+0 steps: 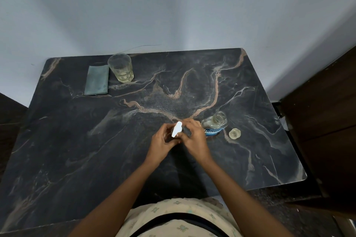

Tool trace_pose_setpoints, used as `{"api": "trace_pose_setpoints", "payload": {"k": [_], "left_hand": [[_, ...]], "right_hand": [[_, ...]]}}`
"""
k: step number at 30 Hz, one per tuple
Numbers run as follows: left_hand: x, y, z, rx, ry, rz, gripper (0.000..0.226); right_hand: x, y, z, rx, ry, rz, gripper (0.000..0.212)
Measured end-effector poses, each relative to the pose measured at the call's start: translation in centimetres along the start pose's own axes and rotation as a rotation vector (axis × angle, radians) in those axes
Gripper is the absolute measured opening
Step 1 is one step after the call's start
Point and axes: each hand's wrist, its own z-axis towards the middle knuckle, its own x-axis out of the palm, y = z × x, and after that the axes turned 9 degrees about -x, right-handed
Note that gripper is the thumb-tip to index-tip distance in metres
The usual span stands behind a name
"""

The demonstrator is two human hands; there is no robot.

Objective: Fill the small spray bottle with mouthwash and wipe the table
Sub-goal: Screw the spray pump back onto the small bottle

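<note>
Over the middle of the dark marble table (96, 150), both my hands hold the small spray bottle. My left hand (161, 144) wraps its body, which is mostly hidden. My right hand (192, 138) grips the white spray head (177, 129) at the top. Just to the right stands the mouthwash bottle (214, 124), clear with a blue label and an open neck. Its clear cap (234, 133) lies on the table beside it. A folded grey-green cloth (96, 80) lies at the back left.
A drinking glass (121, 67) stands at the back left next to the cloth. A pale wall runs behind the table. Dark wooden furniture (323, 121) stands close to the table's right edge.
</note>
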Motion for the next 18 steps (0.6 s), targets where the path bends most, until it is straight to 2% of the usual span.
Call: {"api": "trace_pose_setpoints", "payload": {"k": [3,14,18], "left_hand": [[0.1,-0.1,-0.1,0.01,-0.01,0.006,0.046],[0.3,0.0,-0.6,-0.011,-0.024,0.0,0.05],[0.3,0.1,-1.1,-0.031,-0.016,-0.087,0.055]], "right_hand": [[0.4,0.2,-0.3,0.006,-0.058,0.01,0.029],[0.2,0.3,-1.1,-0.011,-0.069,0.071,0.034],[-0.4,-0.4,-1.8,-0.011,-0.104,0.079,0.028]]}}
